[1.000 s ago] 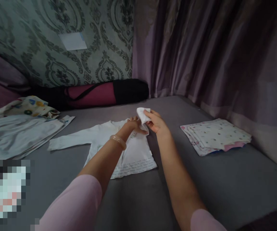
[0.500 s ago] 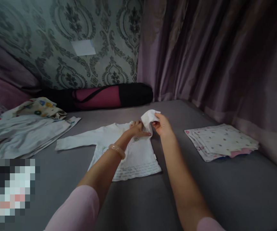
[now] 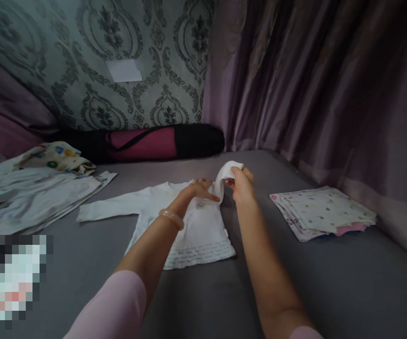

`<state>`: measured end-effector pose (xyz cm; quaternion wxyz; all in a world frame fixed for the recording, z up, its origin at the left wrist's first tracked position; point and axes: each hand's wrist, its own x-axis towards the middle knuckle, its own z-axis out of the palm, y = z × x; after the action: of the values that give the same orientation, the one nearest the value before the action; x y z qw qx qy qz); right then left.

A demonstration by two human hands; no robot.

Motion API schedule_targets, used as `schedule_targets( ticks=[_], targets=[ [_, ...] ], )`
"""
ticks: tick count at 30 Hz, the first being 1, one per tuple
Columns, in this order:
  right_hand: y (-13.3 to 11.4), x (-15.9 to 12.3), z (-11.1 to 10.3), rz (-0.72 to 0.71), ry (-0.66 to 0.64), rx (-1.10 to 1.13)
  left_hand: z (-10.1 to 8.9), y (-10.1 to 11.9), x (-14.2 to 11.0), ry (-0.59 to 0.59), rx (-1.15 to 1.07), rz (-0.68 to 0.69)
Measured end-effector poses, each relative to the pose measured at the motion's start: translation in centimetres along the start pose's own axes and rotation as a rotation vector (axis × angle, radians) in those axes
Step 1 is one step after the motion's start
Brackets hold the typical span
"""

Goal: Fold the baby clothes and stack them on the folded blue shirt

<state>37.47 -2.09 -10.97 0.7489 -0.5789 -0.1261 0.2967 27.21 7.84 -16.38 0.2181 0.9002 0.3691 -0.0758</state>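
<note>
A small white long-sleeved shirt (image 3: 192, 230) lies spread on the grey sheet, with lines of print along its hem and one sleeve (image 3: 108, 209) stretched out to the left. My left hand (image 3: 201, 189) rests on the shirt near its right shoulder, fingers spread, thumb apart. Between the thumb and fingers of my right hand (image 3: 243, 183) is the cuff end of the other sleeve (image 3: 226, 173), lifted off the bed and bent over. My left forearm covers part of the shirt's front.
To the right lies a stack of folded patterned clothes (image 3: 327, 209). Loose clothes (image 3: 41, 193) are heaped at the left. A long black and pink bag (image 3: 147, 143) lies along the wall at the back. Purple curtains (image 3: 295, 80) hang on the right.
My right hand has drawn the lifted sleeve slightly to the right, so it is more stretched out. My left hand stays on the shirt near the shoulder.
</note>
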Motion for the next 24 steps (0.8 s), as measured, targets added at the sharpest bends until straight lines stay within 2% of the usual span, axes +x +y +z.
schedule_targets(
  ticks=[3, 5, 7, 9, 10, 11, 13, 16, 20, 22, 24],
  targets=[
    [1.4, -0.6, 1.0, -0.116, -0.049, -0.122, -0.1, -2.0, -1.3, 0.147, -0.381, 0.022],
    [3.0, -1.3, 1.9, -0.223, -0.143, -0.230, 0.1, -3.7, -2.5, 0.242, -0.726, -0.061],
    [4.9, -2.0, 2.7, -0.270, -0.380, -0.343, 0.4, -5.4, -3.9, 0.274, -1.030, -0.156],
    [6.5, -2.6, 3.3, -0.221, -0.668, -0.423, 0.9, -6.8, -5.2, 0.264, -1.249, -0.204],
    [7.1, -2.7, 3.4, -0.188, -0.764, -0.445, 1.2, -7.3, -5.8, 0.260, -1.325, -0.208],
    [7.4, -2.5, 3.3, -0.164, -0.805, -0.460, 1.5, -7.7, -6.3, 0.263, -1.377, -0.210],
    [7.4, -1.7, 2.8, -0.142, -0.759, -0.475, 2.2, -7.9, -7.0, 0.310, -1.423, -0.227],
    [6.6, 0.7, 1.3, -0.128, -0.579, -0.455, 3.0, -7.7, -7.5, 0.443, -1.403, -0.255],
    [6.3, 3.6, -0.6, -0.178, -0.293, -0.546, 3.3, -7.9, -7.9, 0.518, -1.413, -0.071],
    [6.9, 4.0, -0.8, -0.242, -0.262, -0.718, 3.3, -8.4, -8.0, 0.564, -1.391, -0.001],
    [7.7, 3.6, -0.5, -0.298, -0.338, -0.918, 3.3, -9.0, -8.0, 0.591, -1.349, 0.000]
  ],
)
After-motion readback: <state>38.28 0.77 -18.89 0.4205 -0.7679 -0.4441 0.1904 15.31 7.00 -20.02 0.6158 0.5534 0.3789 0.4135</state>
